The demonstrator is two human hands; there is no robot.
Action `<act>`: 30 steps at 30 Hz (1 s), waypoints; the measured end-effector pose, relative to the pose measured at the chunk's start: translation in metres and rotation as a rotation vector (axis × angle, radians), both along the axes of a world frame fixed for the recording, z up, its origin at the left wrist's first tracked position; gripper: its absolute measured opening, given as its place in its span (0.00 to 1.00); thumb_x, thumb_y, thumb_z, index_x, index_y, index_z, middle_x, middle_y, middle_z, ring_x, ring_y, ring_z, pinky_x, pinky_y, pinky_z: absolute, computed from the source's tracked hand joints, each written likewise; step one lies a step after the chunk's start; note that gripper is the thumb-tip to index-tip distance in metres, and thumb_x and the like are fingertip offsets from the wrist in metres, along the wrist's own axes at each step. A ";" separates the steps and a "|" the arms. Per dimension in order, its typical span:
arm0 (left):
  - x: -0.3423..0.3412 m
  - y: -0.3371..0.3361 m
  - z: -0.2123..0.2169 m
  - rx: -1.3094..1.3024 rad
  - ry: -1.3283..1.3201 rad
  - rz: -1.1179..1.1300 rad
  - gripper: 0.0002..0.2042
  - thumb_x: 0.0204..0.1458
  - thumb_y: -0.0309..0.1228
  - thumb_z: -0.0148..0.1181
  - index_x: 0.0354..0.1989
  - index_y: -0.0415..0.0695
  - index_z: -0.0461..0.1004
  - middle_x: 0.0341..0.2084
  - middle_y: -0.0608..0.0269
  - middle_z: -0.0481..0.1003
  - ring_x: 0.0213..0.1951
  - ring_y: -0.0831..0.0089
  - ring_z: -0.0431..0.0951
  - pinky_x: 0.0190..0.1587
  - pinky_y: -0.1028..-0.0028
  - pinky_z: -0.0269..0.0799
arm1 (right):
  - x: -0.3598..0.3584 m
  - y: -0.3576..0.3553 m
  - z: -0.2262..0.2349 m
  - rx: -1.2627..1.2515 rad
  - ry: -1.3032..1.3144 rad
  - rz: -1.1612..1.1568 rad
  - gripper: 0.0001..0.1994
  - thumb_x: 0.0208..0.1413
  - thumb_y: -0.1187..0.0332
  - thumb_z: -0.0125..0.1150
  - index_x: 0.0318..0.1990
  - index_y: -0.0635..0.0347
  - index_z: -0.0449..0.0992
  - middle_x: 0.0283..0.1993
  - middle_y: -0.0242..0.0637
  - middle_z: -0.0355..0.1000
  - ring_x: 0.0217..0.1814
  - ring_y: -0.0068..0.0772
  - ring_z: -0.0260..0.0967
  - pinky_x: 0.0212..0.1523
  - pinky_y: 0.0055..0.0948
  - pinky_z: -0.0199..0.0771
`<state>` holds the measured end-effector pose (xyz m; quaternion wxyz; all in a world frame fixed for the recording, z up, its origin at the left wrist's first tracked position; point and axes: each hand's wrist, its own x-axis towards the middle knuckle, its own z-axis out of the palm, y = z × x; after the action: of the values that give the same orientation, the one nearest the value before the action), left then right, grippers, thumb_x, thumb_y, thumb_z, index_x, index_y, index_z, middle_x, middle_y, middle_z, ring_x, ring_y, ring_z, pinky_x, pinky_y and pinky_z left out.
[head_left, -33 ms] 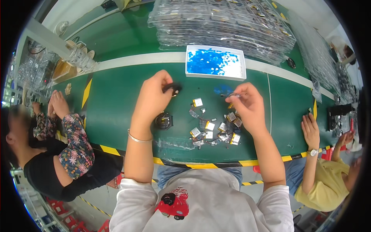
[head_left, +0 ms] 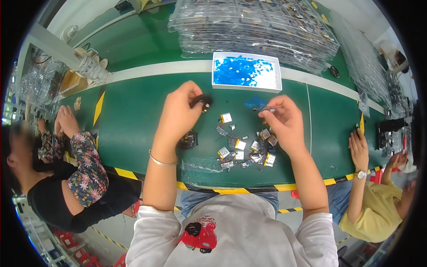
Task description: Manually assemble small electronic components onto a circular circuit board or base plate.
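My left hand [head_left: 181, 111] is closed round a small black rounded casing [head_left: 203, 100] with pale metal bits on its near side. Between the thumb and fingers of my right hand [head_left: 287, 119] is a small dark electronic part [head_left: 268, 109] with a thin end; its exact kind is too small to make out. Below my left wrist lies another black casing [head_left: 190, 139], partly hidden by the forearm. Between my forearms are several small silver battery cells with yellow edges, one cell [head_left: 226, 118] lying apart from the pile [head_left: 255, 153].
Beyond my hands stands a white box [head_left: 279, 84] holding many blue pieces, with more blue bits [head_left: 255, 103] on the green table. Stacked clear plastic trays [head_left: 253, 35] rise behind it. A clear strip [head_left: 202, 165] lies near the striped edge. People sit on both sides.
My left hand has shifted slightly to the right and turned a little with the black casing, showing more of its metal bits. My right hand has hardly moved.
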<state>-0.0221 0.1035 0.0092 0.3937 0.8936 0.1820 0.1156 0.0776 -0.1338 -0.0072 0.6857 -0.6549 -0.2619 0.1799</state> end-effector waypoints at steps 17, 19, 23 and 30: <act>0.009 -0.077 -0.011 -0.888 -0.292 -0.217 0.12 0.53 0.14 0.52 0.46 0.34 0.70 0.42 0.58 0.74 0.42 0.74 0.76 0.42 0.76 0.77 | -0.023 0.004 0.017 -0.021 -0.194 -0.101 0.05 0.47 0.83 0.60 0.32 0.68 0.73 0.36 0.37 0.72 0.39 0.23 0.70 0.37 0.20 0.71; 0.009 -0.081 -0.018 -0.862 -0.364 -0.230 0.13 0.52 0.14 0.51 0.46 0.34 0.70 0.43 0.57 0.74 0.43 0.73 0.76 0.43 0.75 0.77 | -0.024 0.007 0.014 -0.021 -0.183 -0.123 0.05 0.46 0.83 0.60 0.32 0.67 0.73 0.35 0.36 0.72 0.40 0.22 0.69 0.37 0.20 0.70; 0.007 -0.089 -0.020 -0.763 -0.469 -0.237 0.14 0.52 0.13 0.51 0.47 0.33 0.70 0.46 0.53 0.73 0.45 0.71 0.76 0.47 0.74 0.75 | -0.025 0.011 0.012 -0.082 -0.254 -0.183 0.05 0.44 0.83 0.59 0.31 0.68 0.72 0.35 0.36 0.72 0.38 0.22 0.69 0.38 0.20 0.71; 0.006 -0.094 -0.026 -0.602 -0.454 -0.222 0.15 0.51 0.12 0.51 0.48 0.33 0.70 0.45 0.53 0.74 0.45 0.71 0.76 0.47 0.75 0.74 | -0.027 0.009 0.011 -0.156 -0.461 -0.234 0.05 0.42 0.82 0.60 0.29 0.68 0.72 0.33 0.36 0.72 0.35 0.22 0.71 0.37 0.20 0.73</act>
<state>-0.0162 0.0093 -0.0167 0.6786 0.7041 0.0183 0.2084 0.0507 -0.1246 0.0034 0.5716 -0.7552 -0.3189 -0.0345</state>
